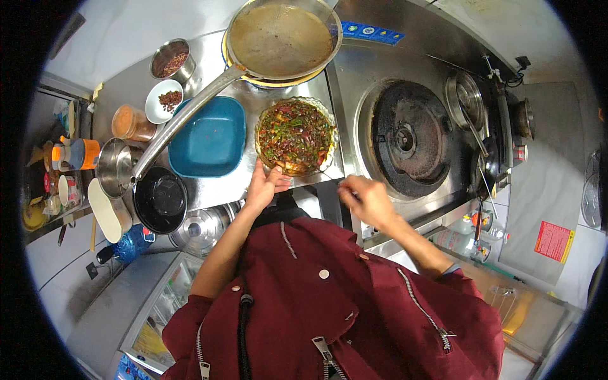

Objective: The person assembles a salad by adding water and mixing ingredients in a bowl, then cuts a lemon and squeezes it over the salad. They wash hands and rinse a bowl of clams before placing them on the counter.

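A clear glass bowl with a wavy rim (331,159) stands on the steel counter, full of dark red, oily food mixed with chopped green herbs (294,135). My left hand (267,186) grips its near left edge, thumb up by the rim and fingers low against the side. To the right of the bowl, just off the counter's front edge, is my right hand (368,200), curled and blurred by motion. A thin dark line runs between its fingertips and the bowl; whether the hand holds something slender is unclear.
Left of the bowl lies a blue-green rectangular basin (207,137), crossed by the long handle of a strainer (285,40). A wok burner (408,137) is on the right. Farther left are a white bowl (164,100), a steel pot (173,61) and a black bowl (161,200).
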Demonstrator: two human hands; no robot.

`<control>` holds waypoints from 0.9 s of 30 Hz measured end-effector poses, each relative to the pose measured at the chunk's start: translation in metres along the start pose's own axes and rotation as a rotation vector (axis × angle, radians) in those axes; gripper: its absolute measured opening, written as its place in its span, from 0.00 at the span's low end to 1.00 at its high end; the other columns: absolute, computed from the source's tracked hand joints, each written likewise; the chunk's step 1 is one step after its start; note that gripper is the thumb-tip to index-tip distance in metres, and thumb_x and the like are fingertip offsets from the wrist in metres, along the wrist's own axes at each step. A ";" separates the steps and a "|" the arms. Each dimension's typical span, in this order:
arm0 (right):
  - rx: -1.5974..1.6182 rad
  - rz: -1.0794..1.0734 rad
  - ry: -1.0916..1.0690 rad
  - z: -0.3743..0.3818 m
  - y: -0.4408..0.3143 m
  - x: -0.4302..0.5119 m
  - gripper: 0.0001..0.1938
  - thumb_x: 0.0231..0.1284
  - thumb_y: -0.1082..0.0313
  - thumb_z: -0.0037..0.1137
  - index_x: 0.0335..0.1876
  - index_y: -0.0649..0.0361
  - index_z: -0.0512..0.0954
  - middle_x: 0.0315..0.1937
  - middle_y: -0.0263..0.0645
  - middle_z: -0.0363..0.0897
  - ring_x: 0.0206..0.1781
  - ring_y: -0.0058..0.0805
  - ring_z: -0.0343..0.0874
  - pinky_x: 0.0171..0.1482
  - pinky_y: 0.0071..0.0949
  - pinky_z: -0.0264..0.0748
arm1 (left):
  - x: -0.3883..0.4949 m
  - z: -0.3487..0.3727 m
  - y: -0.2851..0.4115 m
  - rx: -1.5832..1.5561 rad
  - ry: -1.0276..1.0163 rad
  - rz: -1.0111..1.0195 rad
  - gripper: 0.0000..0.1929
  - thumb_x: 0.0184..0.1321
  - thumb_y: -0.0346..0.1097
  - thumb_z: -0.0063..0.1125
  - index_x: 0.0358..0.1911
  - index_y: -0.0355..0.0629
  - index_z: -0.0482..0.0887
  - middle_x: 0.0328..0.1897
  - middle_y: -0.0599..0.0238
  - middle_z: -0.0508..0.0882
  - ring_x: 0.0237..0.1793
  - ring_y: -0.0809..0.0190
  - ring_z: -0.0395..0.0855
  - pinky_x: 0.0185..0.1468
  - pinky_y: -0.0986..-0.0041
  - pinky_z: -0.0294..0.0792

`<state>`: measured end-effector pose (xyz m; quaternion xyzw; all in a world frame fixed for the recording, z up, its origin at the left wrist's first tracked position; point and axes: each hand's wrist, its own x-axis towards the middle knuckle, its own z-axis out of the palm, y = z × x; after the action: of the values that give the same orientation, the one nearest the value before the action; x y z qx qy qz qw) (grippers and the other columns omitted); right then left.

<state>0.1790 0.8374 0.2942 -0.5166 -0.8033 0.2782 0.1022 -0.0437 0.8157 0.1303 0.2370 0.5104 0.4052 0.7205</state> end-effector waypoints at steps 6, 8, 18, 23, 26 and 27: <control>0.042 -0.114 0.242 0.007 0.010 0.016 0.07 0.61 0.65 0.53 0.35 0.59 0.74 0.29 0.48 0.77 0.33 0.51 0.78 0.35 0.45 0.74 | 0.001 0.000 0.003 0.022 0.002 -0.023 0.25 0.70 0.36 0.47 0.64 0.43 0.50 0.41 0.48 0.81 0.33 0.57 0.85 0.36 0.68 0.81; -0.007 0.024 0.156 0.006 0.019 0.011 0.07 0.59 0.65 0.55 0.36 0.60 0.75 0.28 0.48 0.78 0.31 0.48 0.79 0.36 0.43 0.75 | 0.000 0.001 0.004 0.023 0.012 -0.007 0.25 0.70 0.37 0.47 0.64 0.43 0.50 0.41 0.49 0.80 0.32 0.57 0.85 0.36 0.68 0.81; -0.145 -0.174 0.233 0.008 0.038 0.020 0.06 0.58 0.66 0.55 0.35 0.59 0.74 0.26 0.45 0.76 0.31 0.46 0.78 0.33 0.43 0.74 | 0.002 -0.002 0.002 0.046 -0.005 0.003 0.25 0.70 0.37 0.48 0.63 0.45 0.51 0.41 0.51 0.82 0.31 0.59 0.85 0.35 0.70 0.81; -0.025 -0.406 0.211 0.014 0.030 0.014 0.05 0.55 0.68 0.58 0.35 0.57 0.75 0.24 0.43 0.76 0.29 0.42 0.78 0.33 0.40 0.75 | 0.001 0.000 0.000 -0.034 0.026 -0.020 0.24 0.70 0.36 0.47 0.63 0.45 0.51 0.41 0.51 0.81 0.31 0.59 0.85 0.35 0.70 0.81; -0.088 -0.349 0.148 0.018 0.025 0.028 0.05 0.58 0.66 0.54 0.33 0.58 0.73 0.27 0.43 0.76 0.32 0.43 0.79 0.34 0.42 0.75 | 0.000 0.000 0.005 0.043 0.043 -0.044 0.25 0.70 0.35 0.47 0.64 0.44 0.50 0.42 0.50 0.81 0.32 0.59 0.85 0.35 0.69 0.81; -0.107 -0.343 0.188 0.017 0.024 0.034 0.06 0.59 0.65 0.53 0.33 0.58 0.72 0.27 0.43 0.75 0.32 0.43 0.79 0.34 0.42 0.75 | -0.001 0.000 0.007 0.033 0.022 -0.037 0.25 0.70 0.35 0.47 0.64 0.44 0.50 0.42 0.50 0.81 0.32 0.59 0.85 0.35 0.69 0.81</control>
<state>0.1748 0.8696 0.2624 -0.4007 -0.8801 0.1641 0.1949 -0.0461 0.8188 0.1356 0.2349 0.5291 0.3861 0.7182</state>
